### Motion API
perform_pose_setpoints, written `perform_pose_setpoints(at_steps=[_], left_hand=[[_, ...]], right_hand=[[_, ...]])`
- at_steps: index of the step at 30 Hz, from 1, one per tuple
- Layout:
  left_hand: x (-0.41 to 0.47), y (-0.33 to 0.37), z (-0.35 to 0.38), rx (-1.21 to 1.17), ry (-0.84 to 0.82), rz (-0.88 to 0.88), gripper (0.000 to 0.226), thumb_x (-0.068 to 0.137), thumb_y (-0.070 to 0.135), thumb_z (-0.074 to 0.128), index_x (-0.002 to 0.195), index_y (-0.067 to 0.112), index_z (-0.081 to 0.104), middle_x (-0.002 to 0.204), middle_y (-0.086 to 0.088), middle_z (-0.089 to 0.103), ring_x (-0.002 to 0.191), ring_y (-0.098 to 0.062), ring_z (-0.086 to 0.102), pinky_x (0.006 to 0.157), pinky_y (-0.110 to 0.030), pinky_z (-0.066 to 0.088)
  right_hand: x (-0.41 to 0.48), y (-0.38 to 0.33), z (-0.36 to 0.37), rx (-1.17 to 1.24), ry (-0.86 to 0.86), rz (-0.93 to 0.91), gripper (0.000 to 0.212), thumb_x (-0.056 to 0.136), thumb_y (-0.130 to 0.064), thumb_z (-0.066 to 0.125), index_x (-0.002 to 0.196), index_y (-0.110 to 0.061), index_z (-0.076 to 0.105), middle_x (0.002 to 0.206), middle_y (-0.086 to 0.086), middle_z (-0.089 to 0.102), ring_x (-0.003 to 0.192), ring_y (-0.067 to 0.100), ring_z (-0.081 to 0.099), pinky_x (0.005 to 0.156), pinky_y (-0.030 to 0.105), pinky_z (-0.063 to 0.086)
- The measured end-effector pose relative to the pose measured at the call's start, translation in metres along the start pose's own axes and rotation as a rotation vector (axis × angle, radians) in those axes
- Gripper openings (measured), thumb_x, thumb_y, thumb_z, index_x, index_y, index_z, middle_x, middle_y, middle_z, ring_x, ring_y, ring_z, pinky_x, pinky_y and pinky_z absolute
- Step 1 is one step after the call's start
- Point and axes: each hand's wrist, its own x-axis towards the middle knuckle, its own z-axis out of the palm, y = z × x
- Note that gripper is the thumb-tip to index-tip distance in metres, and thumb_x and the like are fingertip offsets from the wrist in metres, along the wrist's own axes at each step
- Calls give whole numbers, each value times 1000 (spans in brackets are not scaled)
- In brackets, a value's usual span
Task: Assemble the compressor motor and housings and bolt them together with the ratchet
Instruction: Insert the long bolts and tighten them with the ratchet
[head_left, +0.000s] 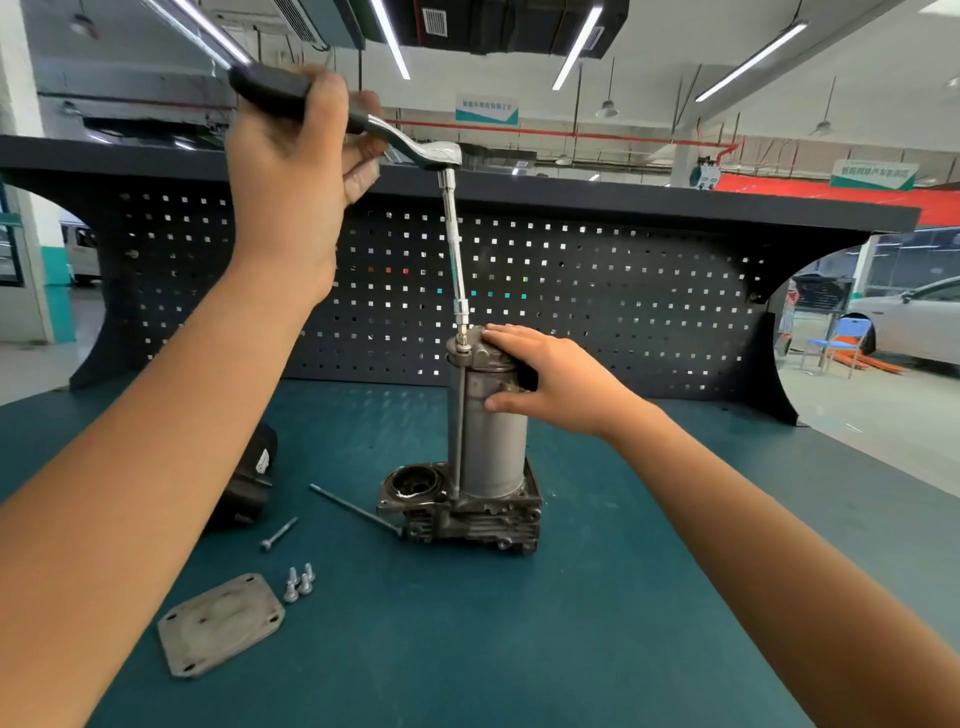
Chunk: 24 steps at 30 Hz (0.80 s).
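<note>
Motor (493, 431) upright on lower housing (467, 514), mid-bench on green mat (597, 597). Left hand (296, 171) clenched round ratchet (436, 153) handle. Extension (454, 249) seated on through-bolt head at motor end cap. Right hand (550, 379) clasps motor top, fingers over cap, thumb on side.

Status, judged: motor and housing mated, first through-bolt being driven.

Not yet fitted: long bolt (356, 509) beside housing, short bolt (279, 534), small screws (300, 581), cover plate (221, 623), black part (249, 483).

Free bench (623, 597) is seen to the right of the upright motor (493, 436) and on its near side. Passage on the left is obstructed by a long bolt (353, 509), a short bolt (279, 534), three small screws (300, 582), a cover plate (221, 623) and a black housing (249, 483). The far side is closed by the pegboard (597, 291).
</note>
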Motion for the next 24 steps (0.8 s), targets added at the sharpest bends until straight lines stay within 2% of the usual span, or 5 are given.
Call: perform_pose_setpoints(at_steps=[7, 11, 14, 18, 24], left_hand=[[13, 19, -13, 21, 67, 95, 11, 95, 20, 51, 93, 10, 50, 98, -7, 63, 82, -17, 68, 71, -23, 51], [6, 20, -44, -4, 177, -6, 21, 97, 27, 48, 107, 9, 50, 114, -11, 62, 85, -13, 69, 72, -19, 50], [-27, 12, -73, 188, 190, -117, 42, 98, 37, 42, 122, 3, 51, 113, -11, 63, 69, -5, 66, 57, -12, 45], [-104, -4, -86, 203, 295, -236, 10, 96, 27, 51, 90, 22, 57, 84, 8, 72, 67, -11, 70, 54, -15, 51], [-179, -47, -82, 94, 501, -603, 7, 91, 19, 59, 84, 18, 58, 90, -1, 65, 72, -16, 70, 48, -17, 51]], right_hand=[[0, -1, -2, -8, 7, 18, 73, 83, -36, 68, 145, -22, 33, 152, -6, 31, 138, 13, 28, 106, 25, 25], [-1, -2, -4, -35, 21, 17, 72, 83, -38, 68, 145, -24, 34, 151, -7, 32, 137, 12, 30, 103, 26, 29], [0, -3, -1, -55, 37, 17, 72, 83, -40, 67, 145, -24, 34, 150, -8, 34, 137, 13, 31, 101, 27, 31], [2, -8, 7, -98, 86, 18, 71, 84, -43, 65, 144, -20, 36, 147, -3, 39, 135, 16, 34, 103, 33, 31], [6, -16, 19, -130, 194, 57, 68, 82, -47, 65, 138, -15, 42, 138, 2, 49, 129, 21, 41, 100, 37, 32]])
